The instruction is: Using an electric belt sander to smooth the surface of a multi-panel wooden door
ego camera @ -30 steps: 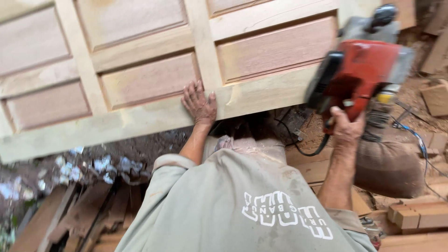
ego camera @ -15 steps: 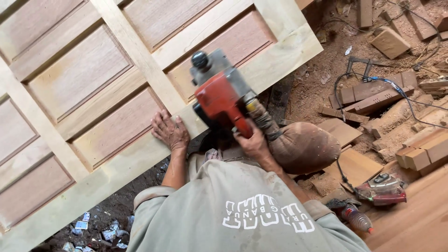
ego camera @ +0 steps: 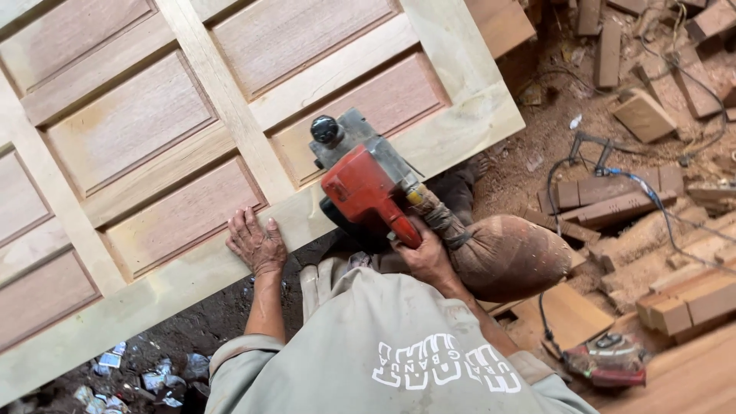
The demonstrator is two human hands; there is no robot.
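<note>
Woodworking shop — panelled door (ego camera: 192,153), offcut blocks (ego camera: 644,115), sawdust-covered floor (ego camera: 537,161), power tools

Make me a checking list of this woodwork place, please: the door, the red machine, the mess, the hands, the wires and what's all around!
Surface: pale wooden panelled door lying flat, its long edge towards the person.
Job's things: red and grey power planer sitting on the door's edge rail; brown dust bag tied on behind it.
Clutter: wood offcuts and sawdust on the ground; paper scraps under the door.
Hands: left hand flat on the door's edge; right hand gripping the planer's handle.
Cables: dark cable looping over the offcuts.
Surroundings: second red power tool on the ground, lower right.
</note>
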